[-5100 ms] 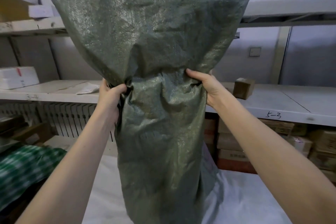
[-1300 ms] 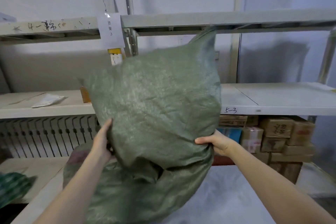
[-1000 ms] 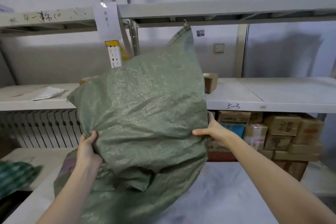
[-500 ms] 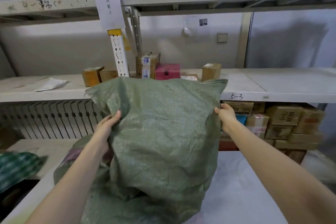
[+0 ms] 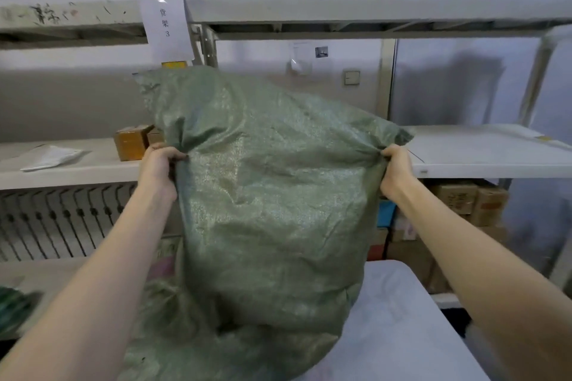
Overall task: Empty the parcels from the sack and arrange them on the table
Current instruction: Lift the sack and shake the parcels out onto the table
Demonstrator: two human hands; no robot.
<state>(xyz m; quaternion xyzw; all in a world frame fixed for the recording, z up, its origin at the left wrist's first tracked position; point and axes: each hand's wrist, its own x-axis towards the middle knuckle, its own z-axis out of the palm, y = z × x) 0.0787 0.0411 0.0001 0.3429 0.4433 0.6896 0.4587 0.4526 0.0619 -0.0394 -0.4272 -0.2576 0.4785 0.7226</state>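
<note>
**Head view**

The green woven sack [image 5: 272,195] occupies the centre of the frame and is held up by 2 hands. The left hand [image 5: 159,164] grasps the sack's left edge, fingers curled round a bunched fold of fabric. The right hand [image 5: 396,168] grasps the opposite edge the same way, with fabric gathered in the fist. Both grip points are near the sack's upper end, at about the same height. 1 corner of the sack stands up above the left hand, and a shorter corner projects past the right hand. The lower end of the sack lies crumpled on the white table [image 5: 402,318], touching its surface at left and centre. The body of the sack bulges, and its contents are hidden.

Behind the sack, a grey metal shelf [image 5: 479,158] runs across the frame. On its left section stands a brown cardboard box [image 5: 128,144], with a flat white packet [image 5: 51,156] further left. A paper sheet [image 5: 164,25] bearing printed characters and the numeral 3 hangs at the upper shelf beam. Stacked cartons [image 5: 470,201] sit below the shelf at right.
</note>
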